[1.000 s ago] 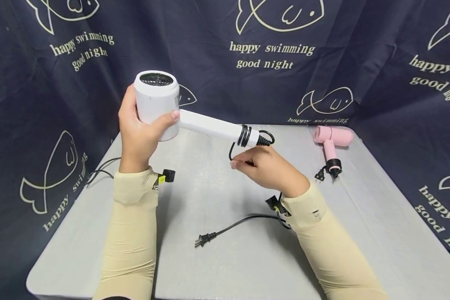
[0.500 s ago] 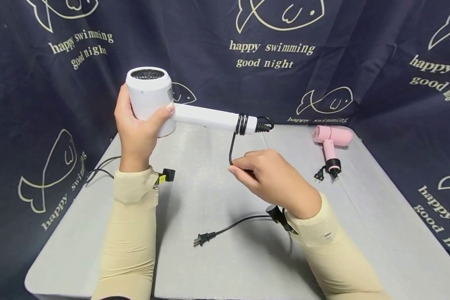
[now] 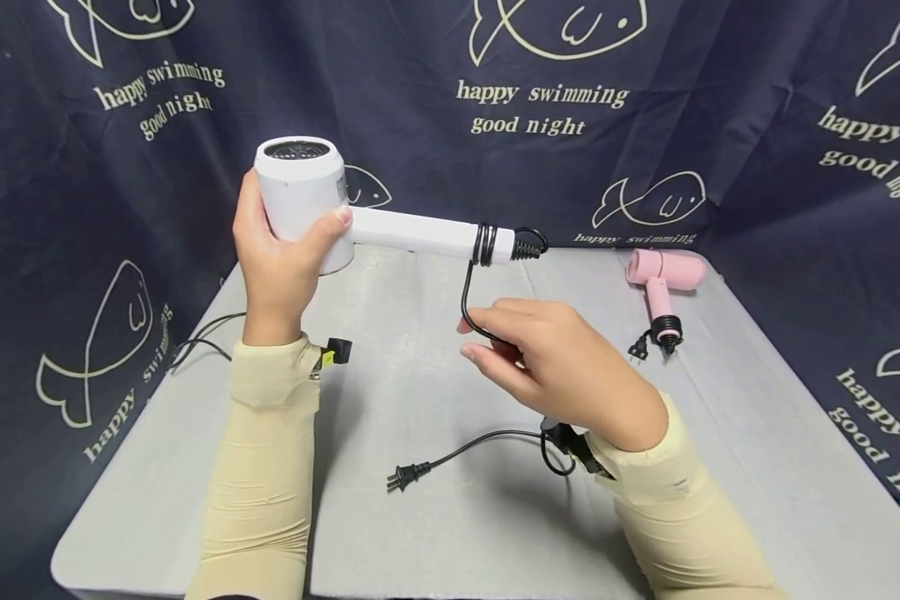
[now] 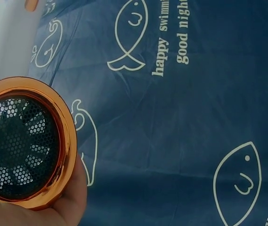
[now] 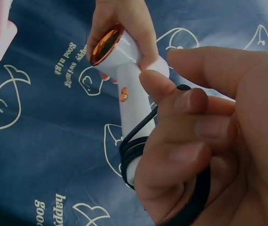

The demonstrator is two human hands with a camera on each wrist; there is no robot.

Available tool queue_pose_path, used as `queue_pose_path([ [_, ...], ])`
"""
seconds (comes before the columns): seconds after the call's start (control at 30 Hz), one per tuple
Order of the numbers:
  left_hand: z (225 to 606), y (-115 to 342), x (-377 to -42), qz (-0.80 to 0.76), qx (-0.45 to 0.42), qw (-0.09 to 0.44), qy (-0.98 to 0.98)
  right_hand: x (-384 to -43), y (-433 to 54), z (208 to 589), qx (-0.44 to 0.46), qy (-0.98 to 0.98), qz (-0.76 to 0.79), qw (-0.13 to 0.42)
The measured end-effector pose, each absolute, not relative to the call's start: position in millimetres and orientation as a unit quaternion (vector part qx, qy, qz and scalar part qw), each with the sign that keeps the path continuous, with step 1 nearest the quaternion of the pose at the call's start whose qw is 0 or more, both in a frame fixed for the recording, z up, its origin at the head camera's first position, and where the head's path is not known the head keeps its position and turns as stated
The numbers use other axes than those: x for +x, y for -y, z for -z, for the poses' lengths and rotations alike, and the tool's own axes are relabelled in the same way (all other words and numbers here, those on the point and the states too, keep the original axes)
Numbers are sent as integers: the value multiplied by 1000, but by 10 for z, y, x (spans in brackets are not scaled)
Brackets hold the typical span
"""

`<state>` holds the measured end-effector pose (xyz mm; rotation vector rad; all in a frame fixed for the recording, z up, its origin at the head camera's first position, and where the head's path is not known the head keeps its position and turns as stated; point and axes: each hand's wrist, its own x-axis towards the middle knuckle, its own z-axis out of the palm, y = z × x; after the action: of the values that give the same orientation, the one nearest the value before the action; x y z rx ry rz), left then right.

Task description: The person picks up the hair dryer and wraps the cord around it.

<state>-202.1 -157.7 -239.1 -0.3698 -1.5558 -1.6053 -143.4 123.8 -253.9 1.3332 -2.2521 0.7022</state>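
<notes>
My left hand (image 3: 277, 262) grips the barrel of a white hair dryer (image 3: 412, 231) above the table, thumb across its near side. The black intake grille faces up in the head view; the left wrist view shows a copper-coloured ring (image 4: 70, 146) around a mesh grille. Several turns of black power cord (image 3: 485, 243) circle the handle's end. From there the cord drops to my right hand (image 3: 570, 358), whose curled fingers (image 5: 185, 155) hold it in the right wrist view. Thumb and index fingertip stand apart. Below that hand, the cord's two-pin plug (image 3: 405, 477) lies on the table.
A pink hair dryer (image 3: 663, 271) lies at the back right of the grey table (image 3: 390, 375), its cord wound round its handle. More black cable (image 3: 198, 342) crosses the left edge. Dark blue fish-print curtains (image 3: 420, 67) enclose the back and sides.
My right hand has moved down and to the right, drawing out a longer stretch of cord below the handle. Its thumb and index fingertip have parted. The white hair dryer's handle has tipped up nearly level.
</notes>
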Motion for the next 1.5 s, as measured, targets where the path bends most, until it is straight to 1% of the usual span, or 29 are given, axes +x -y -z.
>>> queue_pose_path([
  [0.47, 2421, 1603, -2041, 622, -130, 423, 646, -1365, -1266, 2487, 502, 791, -296, 186],
  [0.77, 2463, 1624, -2060, 610, -120, 404, 671, -1320, -1280, 2470, 504, 778, -334, 170],
  [1.03, 2440, 1619, -2016, 560, -90, 355, 743, -1349, -1305, 2430, 482, 757, -392, 202],
  [1.1, 2433, 1609, -2006, 550, -98, 339, 757, -1382, -1310, 2432, 476, 749, -407, 215],
  [1.23, 2425, 1593, -1994, 559, -144, 308, 756, -1448, -1335, 2438, 467, 737, -424, 244],
  [1.5, 2420, 1560, -1972, 547, -175, 287, 767, -1569, -1456, 2423, 405, 764, -410, 291],
])
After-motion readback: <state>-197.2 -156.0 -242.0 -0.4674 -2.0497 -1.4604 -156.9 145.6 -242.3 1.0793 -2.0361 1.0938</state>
